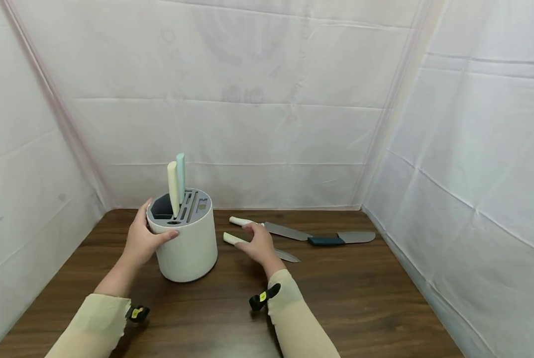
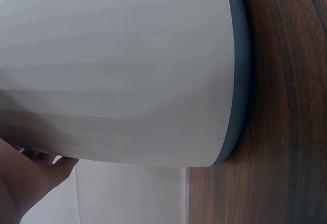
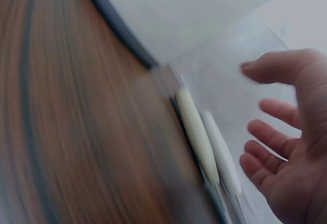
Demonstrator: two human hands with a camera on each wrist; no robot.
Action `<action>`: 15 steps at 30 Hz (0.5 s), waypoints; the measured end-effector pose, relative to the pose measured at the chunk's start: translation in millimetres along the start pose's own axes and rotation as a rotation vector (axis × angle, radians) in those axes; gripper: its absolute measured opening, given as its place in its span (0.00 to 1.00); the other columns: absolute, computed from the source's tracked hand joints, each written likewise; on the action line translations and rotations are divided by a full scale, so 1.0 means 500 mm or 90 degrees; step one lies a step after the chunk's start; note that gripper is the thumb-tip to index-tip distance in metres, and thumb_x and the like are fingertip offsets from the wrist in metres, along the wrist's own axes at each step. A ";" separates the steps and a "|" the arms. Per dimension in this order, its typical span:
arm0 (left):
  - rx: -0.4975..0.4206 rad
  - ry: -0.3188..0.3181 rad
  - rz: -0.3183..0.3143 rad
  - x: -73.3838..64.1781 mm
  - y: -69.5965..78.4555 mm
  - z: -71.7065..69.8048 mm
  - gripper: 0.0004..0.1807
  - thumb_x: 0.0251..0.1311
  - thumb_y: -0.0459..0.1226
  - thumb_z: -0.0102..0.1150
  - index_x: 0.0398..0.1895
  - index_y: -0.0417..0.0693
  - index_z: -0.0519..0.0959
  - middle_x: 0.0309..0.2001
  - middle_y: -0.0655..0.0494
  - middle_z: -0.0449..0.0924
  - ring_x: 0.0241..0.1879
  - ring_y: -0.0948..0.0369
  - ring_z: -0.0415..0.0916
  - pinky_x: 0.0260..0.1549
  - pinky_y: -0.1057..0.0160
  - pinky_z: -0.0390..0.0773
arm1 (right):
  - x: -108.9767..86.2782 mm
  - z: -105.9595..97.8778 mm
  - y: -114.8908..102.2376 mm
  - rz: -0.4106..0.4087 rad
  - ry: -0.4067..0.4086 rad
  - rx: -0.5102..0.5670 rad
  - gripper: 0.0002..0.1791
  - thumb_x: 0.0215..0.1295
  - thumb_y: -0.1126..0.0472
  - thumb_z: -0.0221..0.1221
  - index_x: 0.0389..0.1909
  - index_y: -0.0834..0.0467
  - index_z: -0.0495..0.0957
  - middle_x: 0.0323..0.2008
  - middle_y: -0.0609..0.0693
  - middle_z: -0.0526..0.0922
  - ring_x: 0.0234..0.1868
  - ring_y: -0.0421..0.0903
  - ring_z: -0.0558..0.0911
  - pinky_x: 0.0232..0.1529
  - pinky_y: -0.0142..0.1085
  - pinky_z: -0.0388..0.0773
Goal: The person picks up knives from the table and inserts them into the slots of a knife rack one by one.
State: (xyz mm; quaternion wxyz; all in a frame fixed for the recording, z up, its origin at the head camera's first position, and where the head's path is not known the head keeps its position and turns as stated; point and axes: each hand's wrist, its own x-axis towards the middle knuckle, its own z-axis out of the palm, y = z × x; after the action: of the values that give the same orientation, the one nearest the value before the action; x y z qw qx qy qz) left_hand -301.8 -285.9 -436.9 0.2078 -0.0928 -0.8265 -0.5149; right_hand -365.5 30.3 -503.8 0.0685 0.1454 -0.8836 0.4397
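Observation:
A white round knife block (image 1: 188, 253) stands on the table with a cream handle (image 1: 173, 186) and a mint-green handle (image 1: 180, 174) rising from its grey slotted top. My left hand (image 1: 143, 241) grips its upper left side, the thumb across the front and the fingers round the far side. Over two knives lying on the table hovers my right hand (image 1: 260, 244), thumb and fingers spread and holding nothing. Beneath it is a knife with a cream handle (image 3: 196, 137). Just beyond lies another with a white handle (image 3: 222, 152); the hand partly covers both in the head view.
To the right, a wide-bladed knife with a dark blue handle (image 1: 326, 241) lies beside the tip of the white-handled knife. Pale sheeting (image 1: 267, 129) hangs behind and on both sides of the brown wooden table (image 1: 338, 303).

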 end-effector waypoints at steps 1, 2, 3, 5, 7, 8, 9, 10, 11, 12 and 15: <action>0.001 0.000 0.000 -0.001 -0.001 -0.001 0.60 0.55 0.34 0.80 0.86 0.44 0.50 0.75 0.35 0.68 0.59 0.79 0.66 0.50 0.87 0.67 | 0.000 -0.004 0.006 0.003 -0.012 -0.033 0.27 0.62 0.55 0.73 0.62 0.57 0.82 0.61 0.56 0.84 0.67 0.58 0.79 0.66 0.54 0.78; 0.003 0.002 0.000 -0.001 -0.002 -0.002 0.60 0.55 0.34 0.80 0.86 0.44 0.50 0.75 0.34 0.68 0.59 0.80 0.66 0.50 0.87 0.67 | -0.001 -0.006 0.010 0.007 -0.025 -0.053 0.26 0.63 0.55 0.73 0.62 0.57 0.82 0.60 0.56 0.85 0.67 0.58 0.80 0.65 0.54 0.78; 0.003 0.001 0.000 -0.002 -0.003 -0.004 0.61 0.55 0.33 0.80 0.86 0.43 0.50 0.75 0.33 0.67 0.59 0.81 0.65 0.50 0.87 0.66 | -0.002 -0.007 0.014 0.012 -0.036 -0.067 0.26 0.64 0.55 0.73 0.62 0.57 0.82 0.60 0.55 0.85 0.66 0.58 0.80 0.65 0.54 0.79; 0.007 0.004 0.002 -0.003 -0.004 -0.005 0.61 0.54 0.33 0.80 0.86 0.43 0.49 0.75 0.32 0.67 0.58 0.82 0.64 0.50 0.88 0.66 | -0.002 -0.006 0.020 0.024 -0.054 -0.091 0.25 0.66 0.55 0.73 0.62 0.56 0.83 0.59 0.55 0.86 0.65 0.58 0.82 0.63 0.53 0.80; 0.005 0.005 0.005 -0.004 -0.005 -0.004 0.62 0.54 0.33 0.80 0.86 0.42 0.49 0.75 0.31 0.67 0.58 0.83 0.64 0.51 0.88 0.66 | -0.001 -0.004 0.022 0.033 -0.063 -0.100 0.23 0.66 0.56 0.73 0.61 0.57 0.83 0.58 0.55 0.86 0.60 0.56 0.84 0.60 0.52 0.82; 0.003 0.004 0.006 -0.004 -0.005 -0.003 0.62 0.54 0.33 0.80 0.86 0.42 0.49 0.75 0.32 0.67 0.58 0.83 0.64 0.51 0.88 0.66 | -0.001 -0.002 0.023 0.037 -0.064 -0.106 0.23 0.66 0.57 0.72 0.61 0.56 0.84 0.58 0.55 0.86 0.59 0.56 0.84 0.60 0.51 0.82; 0.001 0.003 0.007 -0.004 -0.006 -0.001 0.62 0.54 0.33 0.80 0.86 0.42 0.49 0.75 0.32 0.67 0.58 0.83 0.65 0.51 0.88 0.66 | 0.000 0.000 0.024 0.040 -0.064 -0.114 0.22 0.66 0.57 0.73 0.60 0.56 0.84 0.58 0.54 0.87 0.59 0.55 0.84 0.60 0.50 0.82; -0.001 0.005 0.010 -0.003 -0.006 0.000 0.62 0.54 0.33 0.80 0.86 0.42 0.49 0.75 0.32 0.67 0.58 0.82 0.65 0.51 0.88 0.66 | 0.001 0.002 0.026 0.040 -0.062 -0.125 0.22 0.66 0.58 0.73 0.59 0.56 0.85 0.57 0.54 0.87 0.58 0.54 0.85 0.59 0.49 0.82; -0.002 0.005 0.012 -0.003 -0.007 0.002 0.62 0.54 0.34 0.80 0.86 0.42 0.49 0.75 0.32 0.67 0.58 0.82 0.65 0.51 0.88 0.66 | 0.002 0.004 0.028 0.041 -0.057 -0.138 0.21 0.66 0.58 0.73 0.59 0.56 0.85 0.57 0.53 0.87 0.58 0.54 0.85 0.58 0.49 0.83; -0.005 0.005 0.013 -0.003 -0.008 0.003 0.62 0.54 0.33 0.80 0.86 0.42 0.49 0.75 0.32 0.67 0.58 0.82 0.65 0.51 0.88 0.66 | 0.003 0.007 0.030 0.043 -0.054 -0.149 0.21 0.66 0.59 0.73 0.59 0.56 0.85 0.56 0.53 0.87 0.58 0.53 0.85 0.58 0.48 0.83; -0.007 0.009 0.015 -0.002 -0.008 0.006 0.62 0.54 0.33 0.80 0.86 0.41 0.48 0.75 0.32 0.66 0.59 0.80 0.65 0.51 0.88 0.66 | 0.004 0.013 0.034 0.046 -0.038 -0.176 0.20 0.65 0.60 0.73 0.58 0.56 0.86 0.54 0.54 0.86 0.56 0.54 0.84 0.57 0.48 0.83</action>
State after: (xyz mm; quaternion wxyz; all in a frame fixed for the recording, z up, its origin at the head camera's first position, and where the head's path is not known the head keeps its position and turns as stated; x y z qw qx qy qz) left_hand -303.3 -285.2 -441.6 0.2190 -0.1002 -0.8211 -0.5174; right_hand -373.1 34.4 -520.3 0.0454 0.1158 -0.9422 0.3112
